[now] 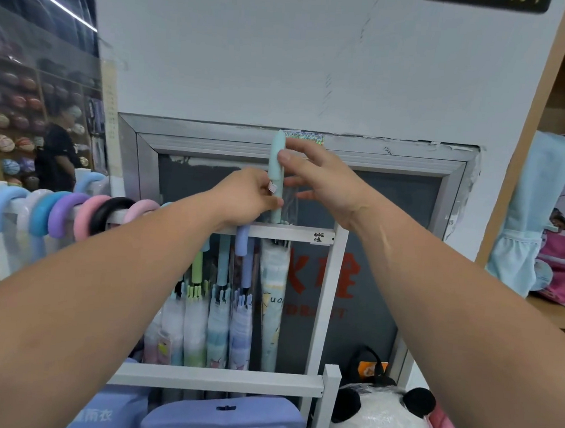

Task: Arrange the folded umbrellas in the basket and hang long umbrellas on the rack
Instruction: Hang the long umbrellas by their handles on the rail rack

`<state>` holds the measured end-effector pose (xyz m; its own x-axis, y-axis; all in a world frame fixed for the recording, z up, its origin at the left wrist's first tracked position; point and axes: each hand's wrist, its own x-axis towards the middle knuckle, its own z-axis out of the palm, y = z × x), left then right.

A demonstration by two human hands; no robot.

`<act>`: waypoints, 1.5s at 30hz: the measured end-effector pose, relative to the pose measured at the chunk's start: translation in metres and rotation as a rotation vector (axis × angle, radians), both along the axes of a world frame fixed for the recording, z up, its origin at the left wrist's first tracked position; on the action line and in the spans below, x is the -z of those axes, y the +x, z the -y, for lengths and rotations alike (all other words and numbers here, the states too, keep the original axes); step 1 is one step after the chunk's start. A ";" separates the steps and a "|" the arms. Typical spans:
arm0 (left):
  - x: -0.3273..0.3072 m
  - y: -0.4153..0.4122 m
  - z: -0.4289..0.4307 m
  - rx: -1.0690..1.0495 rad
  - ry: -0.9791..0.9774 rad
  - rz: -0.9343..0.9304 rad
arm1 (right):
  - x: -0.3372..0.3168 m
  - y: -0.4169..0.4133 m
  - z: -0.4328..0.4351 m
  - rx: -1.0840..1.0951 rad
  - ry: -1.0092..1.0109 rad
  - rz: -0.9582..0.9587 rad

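Observation:
A long umbrella with a pale mint handle (277, 154) stands upright behind the top bar of the white rack (293, 233); its patterned canopy (271, 299) hangs below the bar. My left hand (246, 196) pinches the handle low down, by a small tag. My right hand (313, 179) holds the handle higher up, thumb on its front. Several long umbrellas (215, 309) hang to the left on the same bar. More curved handles in pastel colours and black (76, 216) line the rail at the left.
Purple bags (226, 415) lie below the rack's lower bar. A panda plush (384, 415) sits at the bottom right. Pink and blue goods (552, 213) fill a shelf on the right. A person (58, 157) stands at the far left before shelves of balls.

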<state>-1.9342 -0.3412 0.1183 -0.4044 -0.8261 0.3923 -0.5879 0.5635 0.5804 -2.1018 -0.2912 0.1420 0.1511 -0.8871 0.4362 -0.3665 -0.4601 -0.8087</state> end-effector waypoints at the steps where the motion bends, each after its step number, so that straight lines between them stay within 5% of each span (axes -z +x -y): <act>1: 0.000 0.000 -0.001 0.000 0.004 0.021 | 0.000 0.000 0.000 -0.004 0.004 -0.014; 14: -0.003 0.009 -0.003 -0.031 -0.019 0.264 | 0.010 -0.011 0.014 -0.046 -0.015 -0.078; 20: -0.015 0.030 -0.011 0.065 0.122 -0.285 | 0.021 -0.007 0.019 -0.019 0.001 -0.193; 23: -0.010 0.030 -0.021 0.177 0.165 -0.222 | 0.024 -0.001 0.021 -0.002 0.010 -0.291; 39: 0.014 0.035 -0.014 0.070 -0.093 0.244 | 0.045 0.007 0.022 0.103 0.034 -0.715; 45: 0.021 0.038 -0.014 0.053 -0.159 0.262 | 0.051 0.008 0.017 0.184 -0.044 -0.808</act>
